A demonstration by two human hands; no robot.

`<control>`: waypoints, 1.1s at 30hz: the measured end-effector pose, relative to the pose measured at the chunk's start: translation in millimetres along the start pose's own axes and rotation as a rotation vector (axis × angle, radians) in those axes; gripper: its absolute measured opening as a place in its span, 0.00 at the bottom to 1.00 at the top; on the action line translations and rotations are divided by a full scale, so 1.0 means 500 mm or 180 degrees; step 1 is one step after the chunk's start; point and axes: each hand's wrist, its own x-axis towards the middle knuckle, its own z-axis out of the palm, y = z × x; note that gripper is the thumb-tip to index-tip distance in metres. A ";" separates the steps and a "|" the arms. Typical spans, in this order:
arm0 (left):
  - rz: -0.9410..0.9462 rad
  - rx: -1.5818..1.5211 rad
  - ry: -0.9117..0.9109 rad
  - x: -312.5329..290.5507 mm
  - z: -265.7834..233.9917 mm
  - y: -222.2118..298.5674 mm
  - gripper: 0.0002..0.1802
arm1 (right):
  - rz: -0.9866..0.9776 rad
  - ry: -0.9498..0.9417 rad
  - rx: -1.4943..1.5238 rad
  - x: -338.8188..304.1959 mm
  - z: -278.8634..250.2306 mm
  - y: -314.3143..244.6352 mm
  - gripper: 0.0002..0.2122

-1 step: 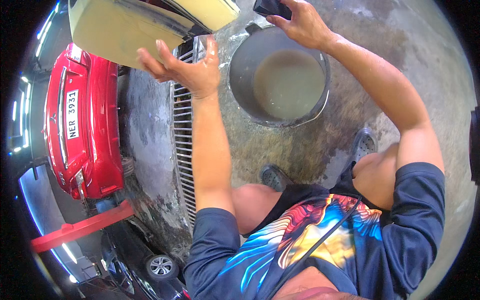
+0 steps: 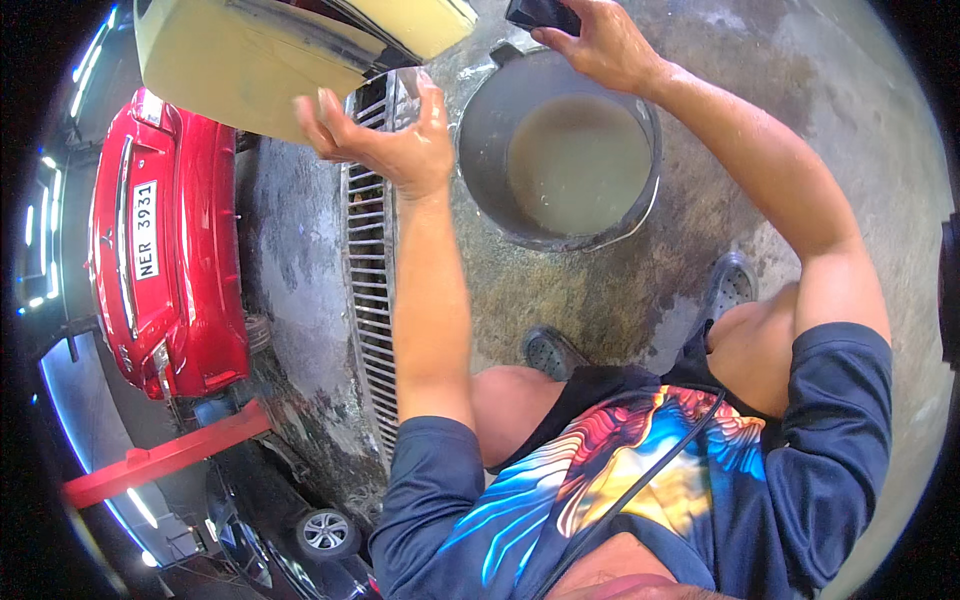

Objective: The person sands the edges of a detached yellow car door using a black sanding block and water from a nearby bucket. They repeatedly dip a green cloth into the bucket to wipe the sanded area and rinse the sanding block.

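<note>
A cream-yellow car body panel (image 2: pixel 240 65) fills the upper left, with greyish smears along its edge. My left hand (image 2: pixel 395 145) is at its lower edge, wet, fingers apart and half curled, with nothing in them. Whether its fingertips touch the panel I cannot tell. At the top, my right hand (image 2: pixel 615 50) grips a black rectangular block (image 2: pixel 543 14), partly cut off by the frame edge. Just below that hand stands a dark bucket (image 2: pixel 485 150) of cloudy grey-brown water (image 2: pixel 580 165).
A slatted drain grate (image 2: pixel 370 285) runs along the wet concrete floor (image 2: pixel 510 290) to my left. Beyond it are a red car (image 2: pixel 190 250), a red lift arm (image 2: pixel 170 455) and a dark car (image 2: pixel 270 540). My clogs (image 2: pixel 548 350) rest below the bucket.
My left hand has shifted slightly right, and its fingers have curled a little more. My right hand keeps its grip on the block, almost unmoved.
</note>
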 end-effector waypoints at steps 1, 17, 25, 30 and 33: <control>-0.0427 -0.0457 -0.0078 -0.028 0.001 0.032 0.56 | -0.0119 0.0047 -0.0097 -0.002 0.006 0.007 0.30; -0.4229 -0.6308 -0.0464 0.016 -0.040 0.182 0.51 | 0.1101 -0.0262 -0.0030 -0.002 0.033 0.099 0.21; -0.4395 -0.6224 -0.0510 0.033 -0.051 0.195 0.52 | 0.1044 -0.0214 0.0318 -0.006 0.013 0.130 0.20; -0.4461 -0.6367 -0.0483 0.042 -0.037 0.205 0.52 | 0.1144 -0.0270 0.0228 -0.006 0.009 0.132 0.19; -0.4593 -0.6336 -0.0375 0.055 -0.049 0.208 0.53 | 0.1139 -0.0370 0.0207 -0.016 0.022 0.122 0.20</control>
